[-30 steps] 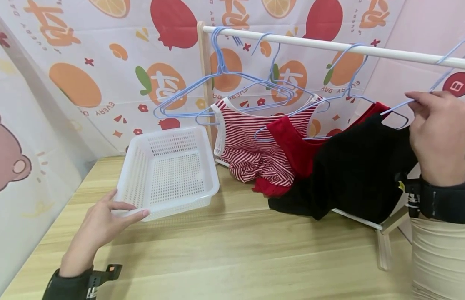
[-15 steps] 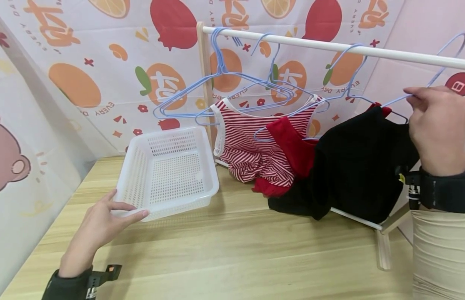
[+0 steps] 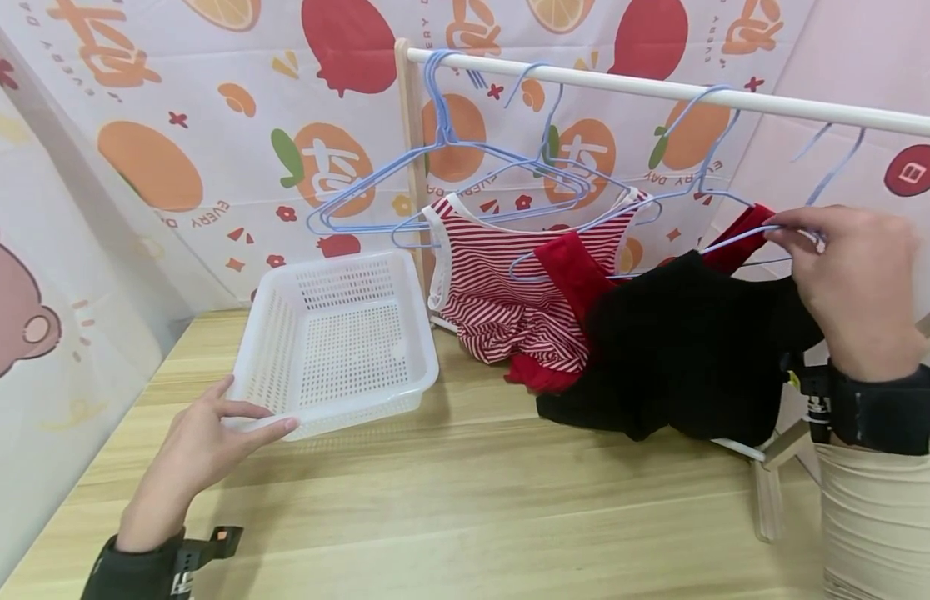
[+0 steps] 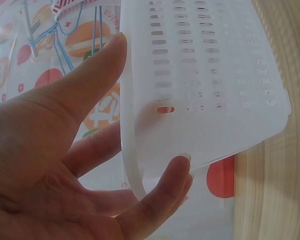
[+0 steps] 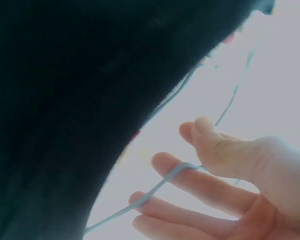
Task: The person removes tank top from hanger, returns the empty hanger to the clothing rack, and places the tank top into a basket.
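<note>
My right hand (image 3: 858,287) pinches the neck of a light blue clothes hanger (image 3: 831,179) under the rail's right part. A black garment (image 3: 682,358) droops from this hanger, its hook lower than the rail in the head view. The right wrist view has the hanger's wire (image 5: 157,189) crossing the fingers, beside the dark cloth (image 5: 65,100). At the left, my left hand (image 3: 202,446) grips the near left corner of a white perforated plastic basket (image 3: 352,354). Its thumb lies along the rim (image 4: 129,100) in the left wrist view, with fingers at the corner.
A white rail (image 3: 622,83) on wooden posts stands across the table (image 3: 472,508). On it hang bare blue hangers (image 3: 375,187), a red-striped tank top (image 3: 525,275) and a red garment (image 3: 577,275), partly behind the black one. A fruit-print curtain (image 3: 232,192) closes the back.
The right hand lifted the hanger's hook off the rail, then brought it down and leftward with the black garment. The left hand and basket stayed put.
</note>
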Demonstrator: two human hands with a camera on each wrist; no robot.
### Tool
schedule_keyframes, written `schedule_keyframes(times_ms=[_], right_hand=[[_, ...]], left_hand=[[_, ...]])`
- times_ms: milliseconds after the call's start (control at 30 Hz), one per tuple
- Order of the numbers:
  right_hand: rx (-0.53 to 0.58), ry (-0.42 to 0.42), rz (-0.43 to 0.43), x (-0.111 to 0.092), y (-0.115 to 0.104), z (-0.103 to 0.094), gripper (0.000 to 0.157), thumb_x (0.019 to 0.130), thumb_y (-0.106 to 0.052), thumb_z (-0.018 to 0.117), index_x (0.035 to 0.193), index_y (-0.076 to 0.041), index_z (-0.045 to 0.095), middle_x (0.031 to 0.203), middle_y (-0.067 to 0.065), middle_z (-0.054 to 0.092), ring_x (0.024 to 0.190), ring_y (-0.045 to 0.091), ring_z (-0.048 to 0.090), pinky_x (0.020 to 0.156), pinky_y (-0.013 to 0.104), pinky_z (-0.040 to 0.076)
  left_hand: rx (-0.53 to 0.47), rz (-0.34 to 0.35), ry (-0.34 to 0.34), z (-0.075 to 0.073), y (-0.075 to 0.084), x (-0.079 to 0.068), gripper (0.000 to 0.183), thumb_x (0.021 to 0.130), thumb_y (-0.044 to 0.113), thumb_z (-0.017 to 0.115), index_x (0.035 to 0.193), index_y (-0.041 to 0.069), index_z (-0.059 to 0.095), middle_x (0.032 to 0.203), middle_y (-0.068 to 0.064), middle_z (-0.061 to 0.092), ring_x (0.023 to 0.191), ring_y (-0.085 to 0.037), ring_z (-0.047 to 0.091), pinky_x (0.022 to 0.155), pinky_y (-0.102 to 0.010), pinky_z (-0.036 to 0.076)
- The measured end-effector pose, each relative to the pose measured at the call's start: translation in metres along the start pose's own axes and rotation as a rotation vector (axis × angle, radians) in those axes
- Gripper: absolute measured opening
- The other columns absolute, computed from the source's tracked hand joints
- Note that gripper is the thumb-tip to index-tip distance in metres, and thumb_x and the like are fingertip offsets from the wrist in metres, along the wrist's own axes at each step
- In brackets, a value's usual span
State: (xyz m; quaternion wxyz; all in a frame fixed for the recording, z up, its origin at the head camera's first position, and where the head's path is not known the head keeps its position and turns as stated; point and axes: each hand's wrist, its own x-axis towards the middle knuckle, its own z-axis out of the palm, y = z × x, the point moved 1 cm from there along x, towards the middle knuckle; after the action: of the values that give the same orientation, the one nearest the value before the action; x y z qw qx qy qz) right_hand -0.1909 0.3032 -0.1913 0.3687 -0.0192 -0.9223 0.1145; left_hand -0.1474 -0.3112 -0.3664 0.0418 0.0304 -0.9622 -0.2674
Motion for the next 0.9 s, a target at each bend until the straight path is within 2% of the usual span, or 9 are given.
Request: schedule_keyframes(times_ms=[100,233,367,433,500,633,667,800,900], right_hand=[[0.028,-0.027,-0.035,-0.003,-0.006,0.000,0.030,0.099,-0.011,0.068,0.122,0.008,0.070,0.112,0.038,0.067,0.106,0.056,0.057,0.077,0.048,0.040],[0.075,-0.017,-0.119,-0.007,-0.014,-0.001,0.024,0.094,-0.011,0.074,0.112,0.006,0.076,0.101,0.035,0.071,0.094,0.054,0.063,0.071,0.041,0.037],[0.131,-0.067,-0.110,-0.011,-0.024,-0.001,0.021,0.095,-0.009,0.073,0.114,0.000,0.077,0.102,0.032,0.073,0.097,0.050,0.064,0.069,0.020,0.034],[0.143,-0.094,-0.104,-0.013,-0.030,0.000,0.022,0.096,-0.009,0.071,0.116,-0.003,0.077,0.103,0.032,0.073,0.099,0.049,0.063,0.067,0.015,0.030],[0.140,-0.109,-0.128,-0.014,-0.037,0.002,0.022,0.096,-0.008,0.071,0.117,-0.004,0.077,0.104,0.031,0.073,0.099,0.049,0.062,0.069,0.020,0.037],[0.115,-0.107,-0.209,-0.015,-0.051,0.005,0.023,0.093,-0.010,0.075,0.114,-0.004,0.078,0.102,0.031,0.073,0.097,0.049,0.063,0.073,0.048,0.049],[0.112,-0.101,-0.227,-0.015,-0.054,0.005,0.023,0.092,-0.011,0.076,0.114,-0.005,0.078,0.101,0.031,0.074,0.096,0.049,0.064,0.072,0.051,0.050],[0.125,-0.079,-0.279,-0.015,-0.067,0.009,0.021,0.090,-0.013,0.078,0.111,-0.008,0.080,0.096,0.028,0.075,0.091,0.048,0.068,0.071,0.054,0.053],[0.121,-0.082,-0.325,-0.015,-0.077,0.010,0.022,0.090,-0.013,0.078,0.111,-0.010,0.081,0.086,0.025,0.076,0.085,0.047,0.068,0.063,0.048,0.050]], left_hand=[[0.004,0.008,0.000,-0.001,0.000,0.001,0.057,0.081,0.052,0.085,0.105,0.000,0.080,0.157,-0.044,0.026,0.130,-0.071,0.039,0.093,-0.066,0.044],[0.001,0.008,-0.001,-0.001,0.001,0.001,0.057,0.080,0.052,0.085,0.104,0.000,0.080,0.157,-0.044,0.026,0.131,-0.070,0.039,0.093,-0.066,0.044],[-0.003,0.007,0.002,-0.001,0.002,0.001,0.057,0.080,0.051,0.085,0.104,0.000,0.080,0.157,-0.043,0.026,0.130,-0.070,0.039,0.093,-0.066,0.044],[0.001,0.006,0.000,-0.002,0.002,0.001,0.057,0.081,0.052,0.085,0.105,0.000,0.080,0.158,-0.043,0.026,0.130,-0.070,0.039,0.092,-0.065,0.044],[0.004,0.004,-0.005,-0.002,0.002,0.001,0.058,0.081,0.052,0.085,0.105,0.000,0.080,0.158,-0.044,0.025,0.131,-0.070,0.039,0.092,-0.065,0.044],[0.009,0.003,-0.009,-0.002,0.003,0.001,0.059,0.081,0.053,0.084,0.106,-0.001,0.079,0.157,-0.044,0.025,0.131,-0.070,0.038,0.093,-0.066,0.044],[0.008,0.002,-0.011,-0.002,0.003,0.000,0.059,0.081,0.052,0.084,0.106,-0.001,0.079,0.157,-0.044,0.025,0.131,-0.070,0.038,0.093,-0.066,0.044],[0.007,0.003,0.000,-0.001,0.002,-0.001,0.058,0.080,0.052,0.085,0.105,0.000,0.080,0.157,-0.043,0.027,0.130,-0.069,0.040,0.091,-0.063,0.045],[0.006,0.005,0.005,-0.001,0.002,-0.001,0.057,0.080,0.051,0.086,0.104,0.001,0.080,0.157,-0.043,0.027,0.129,-0.069,0.041,0.091,-0.063,0.045]])
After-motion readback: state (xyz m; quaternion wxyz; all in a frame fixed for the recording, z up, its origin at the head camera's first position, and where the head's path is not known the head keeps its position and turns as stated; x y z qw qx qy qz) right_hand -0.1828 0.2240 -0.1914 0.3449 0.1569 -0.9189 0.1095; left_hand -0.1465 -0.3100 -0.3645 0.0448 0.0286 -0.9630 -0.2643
